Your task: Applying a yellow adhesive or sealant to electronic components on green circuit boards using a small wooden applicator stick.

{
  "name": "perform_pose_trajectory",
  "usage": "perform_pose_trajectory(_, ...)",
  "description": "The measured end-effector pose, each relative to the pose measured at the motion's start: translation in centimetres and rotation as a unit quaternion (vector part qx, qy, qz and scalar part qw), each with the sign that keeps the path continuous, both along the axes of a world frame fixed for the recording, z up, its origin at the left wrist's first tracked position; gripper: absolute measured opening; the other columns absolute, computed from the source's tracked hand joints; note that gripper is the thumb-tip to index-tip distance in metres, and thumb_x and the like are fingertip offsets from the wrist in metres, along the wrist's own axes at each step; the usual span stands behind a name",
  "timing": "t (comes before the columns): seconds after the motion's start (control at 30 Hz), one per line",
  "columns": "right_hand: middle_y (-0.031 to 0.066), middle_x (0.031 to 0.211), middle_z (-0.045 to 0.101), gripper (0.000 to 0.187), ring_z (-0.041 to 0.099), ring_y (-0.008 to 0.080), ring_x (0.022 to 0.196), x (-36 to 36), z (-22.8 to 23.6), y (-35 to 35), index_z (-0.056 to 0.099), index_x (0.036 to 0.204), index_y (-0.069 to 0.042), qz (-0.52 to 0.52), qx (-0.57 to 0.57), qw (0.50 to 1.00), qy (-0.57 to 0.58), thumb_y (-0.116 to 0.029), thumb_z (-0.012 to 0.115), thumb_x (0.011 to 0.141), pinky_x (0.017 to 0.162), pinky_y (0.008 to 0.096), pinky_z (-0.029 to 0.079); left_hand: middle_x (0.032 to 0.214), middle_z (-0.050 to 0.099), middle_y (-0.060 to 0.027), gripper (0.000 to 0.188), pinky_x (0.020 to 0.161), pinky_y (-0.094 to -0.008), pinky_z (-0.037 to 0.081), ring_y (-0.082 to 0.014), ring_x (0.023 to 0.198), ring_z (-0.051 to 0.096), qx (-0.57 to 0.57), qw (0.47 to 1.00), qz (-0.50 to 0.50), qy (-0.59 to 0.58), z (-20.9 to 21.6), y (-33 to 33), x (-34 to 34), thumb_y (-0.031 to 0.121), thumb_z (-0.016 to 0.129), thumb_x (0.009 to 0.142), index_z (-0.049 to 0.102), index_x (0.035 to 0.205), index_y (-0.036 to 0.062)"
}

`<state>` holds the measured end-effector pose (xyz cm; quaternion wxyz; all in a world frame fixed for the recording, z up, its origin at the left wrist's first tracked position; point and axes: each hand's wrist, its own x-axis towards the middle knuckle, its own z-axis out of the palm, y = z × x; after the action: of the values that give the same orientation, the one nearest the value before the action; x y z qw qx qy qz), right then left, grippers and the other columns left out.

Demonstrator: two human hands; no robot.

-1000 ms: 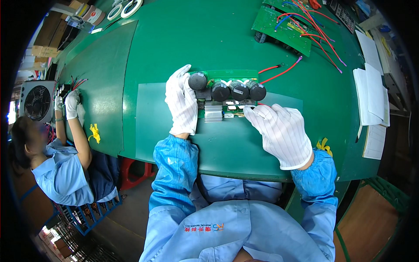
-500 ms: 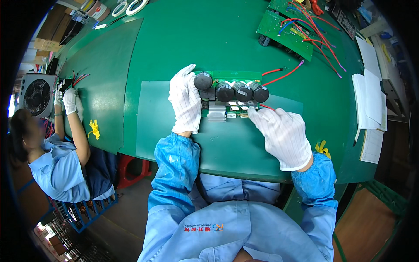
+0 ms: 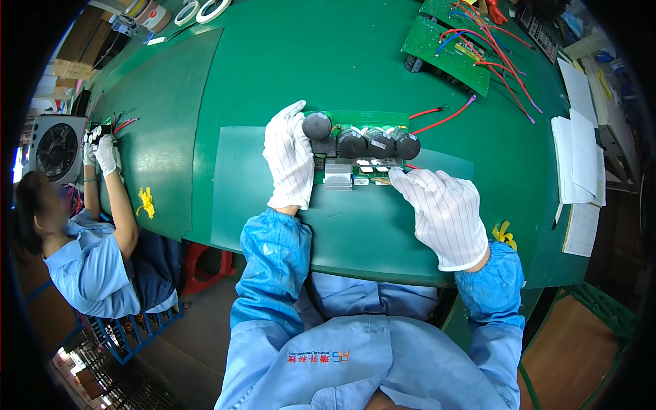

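A green circuit board is in front of me, carrying several large black capacitors, a ribbed silver heatsink and small white parts along its near side. My left hand, in a white striped glove, is closed around the board's left end. At the near right corner, my right hand is closed, thumb and forefinger together on the board's edge. Whether a small part sits between those fingertips is hidden. Red wires stick out from the board's right side.
Another green board with red and blue wires lies at the far right, near papers. Yellow ties lie by my right wrist. At left, a co-worker handles a similar board near a fan. Tape rolls are at the back.
My hands and the board hold nearly the same place; my right hand has shifted very slightly. The co-worker's hands have moved a little away from their body.
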<state>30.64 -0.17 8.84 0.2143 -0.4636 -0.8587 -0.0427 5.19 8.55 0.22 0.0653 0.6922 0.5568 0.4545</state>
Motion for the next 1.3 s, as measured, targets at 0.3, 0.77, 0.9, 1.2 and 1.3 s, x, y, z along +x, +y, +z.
perform_pose_trajectory(0.3,-0.0007,0.096,0.063,0.034,0.065,0.0181,0.076,0.0,-0.5,0.1,0.072,0.115,-0.012,-0.009,-0.009,0.999,0.032,-0.009,0.069,0.081,0.056,0.0353,0.044,0.122,0.067,-0.0132,0.021,0.099,-0.0404,0.051,-0.0312,0.112,0.065,-0.007,1.000,0.001,-0.004,0.1,-0.1,0.1,0.009,0.055,0.102,0.066,0.119,0.0029)
perform_pose_trajectory(0.77,0.0099,0.098,0.074,0.040,0.071,0.0289,0.083,2.6,-0.1,-0.5,0.075,0.112,-0.010,-0.077,-0.093,0.980,0.159,0.009,0.066,0.077,0.067,0.0346,0.056,0.121,0.066,-0.0156,0.026,0.100,-0.0419,0.051,-0.0344,0.112,0.064,-0.070,0.997,0.006,-0.023,-0.5,0.3,-0.3,0.015,0.053,0.104,0.065,0.123,0.0036)
perform_pose_trajectory(0.9,0.0084,0.098,0.072,0.039,0.070,0.0280,0.081,3.6,-0.8,-0.4,0.074,0.113,-0.010,-0.080,-0.080,0.979,0.169,0.005,0.068,0.078,0.066,0.0353,0.055,0.121,0.066,-0.0155,0.025,0.099,-0.0418,0.051,-0.0344,0.112,0.064,-0.073,0.997,0.013,-0.006,-0.5,0.5,-0.2,0.015,0.053,0.104,0.065,0.123,0.0038)
perform_pose_trajectory(1.2,0.0093,0.098,0.073,0.038,0.070,0.0295,0.083,3.7,-1.7,-0.1,0.074,0.113,-0.010,-0.071,-0.071,0.977,0.187,0.005,0.068,0.078,0.069,0.0355,0.056,0.120,0.066,-0.0150,0.025,0.099,-0.0420,0.050,-0.0347,0.111,0.063,-0.076,0.997,0.016,-0.012,-0.8,0.6,-0.2,0.016,0.052,0.105,0.064,0.124,0.0043)
perform_pose_trajectory(1.3,0.0095,0.099,0.073,0.038,0.070,0.0297,0.083,3.8,-1.9,0.1,0.074,0.112,-0.009,-0.065,-0.081,0.973,0.204,0.006,0.068,0.079,0.070,0.0356,0.057,0.120,0.065,-0.0149,0.025,0.099,-0.0422,0.050,-0.0347,0.111,0.063,-0.088,0.996,0.020,-0.017,-0.8,0.6,-0.2,0.016,0.051,0.105,0.063,0.124,0.0042)
